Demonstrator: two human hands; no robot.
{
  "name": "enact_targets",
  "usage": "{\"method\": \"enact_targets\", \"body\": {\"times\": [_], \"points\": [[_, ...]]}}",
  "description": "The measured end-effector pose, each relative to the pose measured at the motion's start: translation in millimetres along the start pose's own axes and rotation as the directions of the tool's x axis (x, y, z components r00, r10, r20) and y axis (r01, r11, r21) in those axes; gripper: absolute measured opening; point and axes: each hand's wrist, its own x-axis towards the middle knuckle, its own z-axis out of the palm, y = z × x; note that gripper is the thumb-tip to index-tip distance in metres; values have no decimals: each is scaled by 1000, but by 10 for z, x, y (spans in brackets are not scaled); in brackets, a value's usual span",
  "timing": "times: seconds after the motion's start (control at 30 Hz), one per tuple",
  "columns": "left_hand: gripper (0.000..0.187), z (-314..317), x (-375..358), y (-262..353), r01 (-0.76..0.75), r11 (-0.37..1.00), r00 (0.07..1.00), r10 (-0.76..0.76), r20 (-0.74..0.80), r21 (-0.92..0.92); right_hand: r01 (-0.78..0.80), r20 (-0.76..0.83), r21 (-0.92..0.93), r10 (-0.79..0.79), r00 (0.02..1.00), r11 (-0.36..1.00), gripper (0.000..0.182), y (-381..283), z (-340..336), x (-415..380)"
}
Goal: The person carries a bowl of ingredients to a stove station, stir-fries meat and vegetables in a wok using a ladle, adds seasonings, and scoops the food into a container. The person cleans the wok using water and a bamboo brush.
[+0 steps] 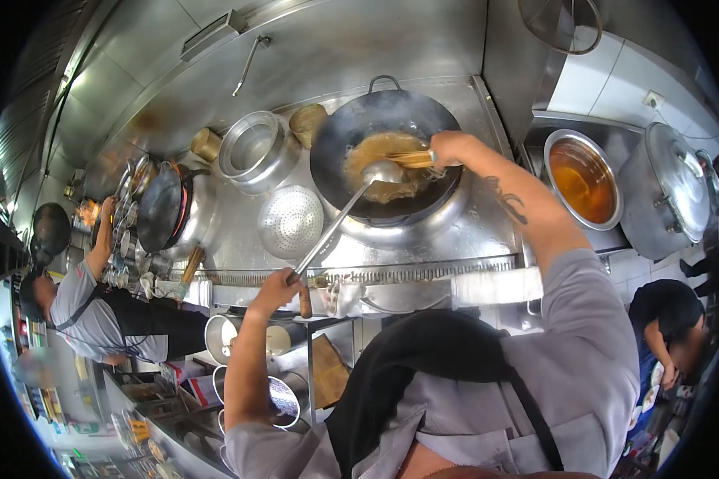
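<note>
In the head view a large black wok sits on the steel range, with steam over brownish, bubbling liquid in it. My left hand is closed around the wooden-ended handle of a long steel ladle. The ladle's bowl rests over the liquid, near the wok's middle. From the right, my right hand reaches over the wok rim, closed on a bamboo wok brush. Its pale strips point left into the wok, just beside the ladle bowl. My fingers hide the brush's other end.
Left of the wok are a perforated skimmer and a round metal pot. A basin of amber liquid and a lidded stockpot stand right. One person works at another wok; another person bends at far right.
</note>
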Motion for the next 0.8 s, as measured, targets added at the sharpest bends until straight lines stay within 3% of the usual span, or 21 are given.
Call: {"method": "enact_targets", "body": {"times": [0.03, 0.07, 0.13, 0.2, 0.27, 0.3, 0.33, 0.37, 0.4, 0.43, 0.47, 0.53, 0.57, 0.6, 0.63, 0.67, 0.7, 0.73, 0.8], "points": [[23, 114, 34, -136, -77, 989, 997, 80, 23, -124, 49, 30, -19, -48, 998, 999, 44, 69, -47, -65], [23, 202, 48, -263, -83, 989, 996, 87, 26, -119, 42, 27, -16, -41, 999, 999, 44, 115, -73, -142], [17, 417, 43, -117, 171, 912, 983, -134, 122, -372, -119, 150, 8, 117, 982, 993, 45, 118, -311, -496], [16, 638, 35, 34, 145, 881, 989, -136, 52, -451, -70, 72, 3, 70, 995, 998, 47, 390, -193, -587], [16, 820, 148, -39, -5, 945, 996, -25, -86, -327, -136, -7, 246, 142, 990, 960, 48, 589, -147, -817], [16, 895, 125, -5, -7, 946, 997, -19, -75, -324, -48, -199, 245, 98, 975, 968, 50, 708, -72, -992], [15, 954, 68, 87, -225, 970, 934, 188, -304, -89, -61, -194, 249, 112, 974, 966, 50, 812, 7, -1151], [15, 1009, 36, 197, -380, 906, 780, 422, -462, 186, -48, -300, 350, 160, 941, 936, 53, 910, 77, -1298], [16, 1047, -69, 424, -322, 928, 786, 373, -492, 188, -23, -393, 444, 218, 893, 896, 56, 979, 163, -1452], [20, 1111, -64, 518, -368, 898, 763, 441, -472, 242, -38, -381, 629, 351, 855, 776, 52, 992, 254, -1638], [25, 1183, -63, 608, -413, 863, 740, 505, -445, 292, -58, -367, 636, 368, 854, 769, 52, 991, 316, -1806], [32, 1269, -96, 1135, -516, 857, 829, 494, -262, -15, -9, -199, 935, 546, 814, 354, 47, 949, 368, -2140], [35, 1431, 13, 1216, -562, 818, 818, 527, -233, -121, 152, -229, 969, 491, 841, 193, 43, 969, 462, -2251], [33, 1506, 54, 1459, -538, 833, 838, 514, -183, -127, 143, -220, 972, 500, 837, 188, 43, 927, 488, -2349], [33, 1701, 203, 1563, -622, 772, 773, 581, -253, -130, 177, -197, 980, 554, 809, 90, 39, 851, 466, -2447], [34, 1870, 339, 1664, -594, 791, 800, 561, -214, -147, 214, -167, 977, 605, 778, -6, 36, 788, 459, -2531], [29, 2045, 424, 1801, -608, 765, 793, 572, -209, -213, 272, -190, 961, 588, 786, -54, 35, 761, 485, -2596], [30, 2222, 502, 1901, -597, 778, 801, 563, -202, -196, 262, -178, 963, 599, 780, -55, 35, 747, 514, -2653], [32, 2532, 627, 2013, -575, 805, 816, 555, -161, -145, 278, -133, 940, 539, 832, -197, 36, 743, 550, -2739]]}}
